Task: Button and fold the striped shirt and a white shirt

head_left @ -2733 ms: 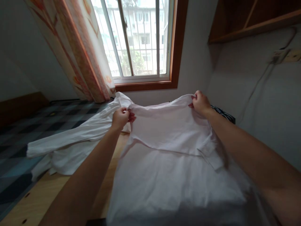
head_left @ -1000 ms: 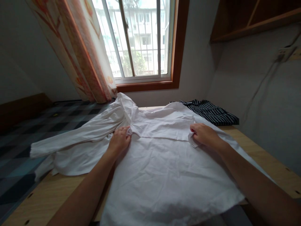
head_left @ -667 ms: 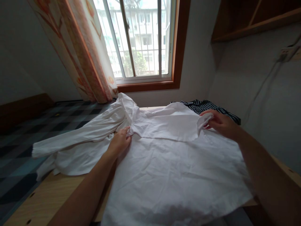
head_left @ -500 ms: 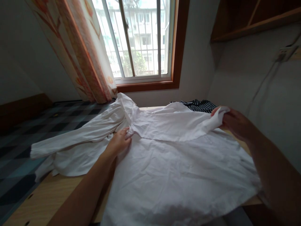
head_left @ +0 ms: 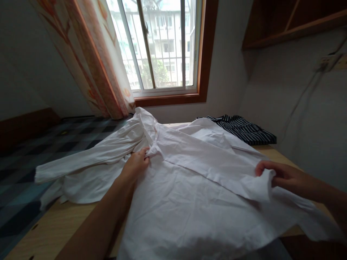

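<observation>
A white long-sleeved shirt (head_left: 189,202) lies spread over a wooden table (head_left: 62,227). My left hand (head_left: 135,164) presses down on the shirt near its collar, fingers pinching a fold of cloth. My right hand (head_left: 282,177) grips the cuff end of the shirt's sleeve, which stretches diagonally across the shirt's body toward the right edge. The other sleeve (head_left: 81,159) trails off to the left over the table edge.
A dark striped garment (head_left: 244,130) lies at the table's far right corner. A window (head_left: 162,47) with a patterned curtain (head_left: 94,61) is behind. A checkered bed cover (head_left: 24,173) is at the left. A wooden shelf (head_left: 292,21) hangs above right.
My right hand lifted the sleeve end off the shirt and pulled it rightward and toward me, unfolding the sleeve. My left hand stayed by the collar.
</observation>
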### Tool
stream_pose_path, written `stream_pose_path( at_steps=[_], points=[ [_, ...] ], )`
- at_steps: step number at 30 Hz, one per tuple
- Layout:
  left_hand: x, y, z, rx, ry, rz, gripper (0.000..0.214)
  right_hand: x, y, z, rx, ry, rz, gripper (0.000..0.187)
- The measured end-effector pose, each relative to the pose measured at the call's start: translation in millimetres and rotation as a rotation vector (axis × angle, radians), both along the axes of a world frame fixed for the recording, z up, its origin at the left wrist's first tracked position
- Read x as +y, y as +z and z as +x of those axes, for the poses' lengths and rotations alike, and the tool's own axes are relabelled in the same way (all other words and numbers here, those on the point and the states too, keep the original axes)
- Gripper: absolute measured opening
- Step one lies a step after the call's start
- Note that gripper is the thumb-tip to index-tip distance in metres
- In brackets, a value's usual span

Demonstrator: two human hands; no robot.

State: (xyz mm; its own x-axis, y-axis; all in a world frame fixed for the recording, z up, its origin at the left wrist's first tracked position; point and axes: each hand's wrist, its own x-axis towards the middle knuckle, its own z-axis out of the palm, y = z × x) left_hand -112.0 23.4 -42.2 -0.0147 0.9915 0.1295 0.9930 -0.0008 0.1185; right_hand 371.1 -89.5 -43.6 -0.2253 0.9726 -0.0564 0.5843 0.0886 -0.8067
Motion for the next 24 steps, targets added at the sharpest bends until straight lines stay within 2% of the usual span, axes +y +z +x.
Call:
stream_pose_path(
  at_steps=[3,6,9,11,13,15,18,21,24],
  points=[
    [-2,0.3,1,0.031,-0.034,-0.038,0.048,0,-4.4,10,-0.184,0.068,0.024,0.036],
    [-4,2.2,4,0.037,-0.061,-0.071,0.049,9,-3.6,18,-0.356,0.073,0.03,0.035],
    [-4,2.8,7,0.037,-0.068,-0.083,0.046,22,4.7,20,-0.516,0.043,0.045,0.033],
    [-2,0.5,6,0.034,-0.063,-0.115,0.041,31,14.5,10,-0.576,0.028,0.141,0.033],
    [-1,-4.4,5,0.023,-0.062,-0.16,0.036,41,25.8,-11,-0.595,0.05,0.273,0.033],
    [0,-10.7,2,-0.006,-0.086,-0.181,0.035,50,35.5,-44,-0.596,0.131,0.37,0.032],
    [-2,-17.1,-1,-0.066,-0.138,-0.19,0.042,68,39.9,-105,-0.648,0.279,0.405,0.029],
    [-7,-15.0,0,-0.111,-0.194,-0.214,0.049,95,26.8,-162,-0.647,0.415,0.45,0.03],
    [-14,-6.8,1,-0.143,-0.206,-0.149,0.047,124,-0.4,-199,-0.526,0.489,0.533,0.037]
  ],
)
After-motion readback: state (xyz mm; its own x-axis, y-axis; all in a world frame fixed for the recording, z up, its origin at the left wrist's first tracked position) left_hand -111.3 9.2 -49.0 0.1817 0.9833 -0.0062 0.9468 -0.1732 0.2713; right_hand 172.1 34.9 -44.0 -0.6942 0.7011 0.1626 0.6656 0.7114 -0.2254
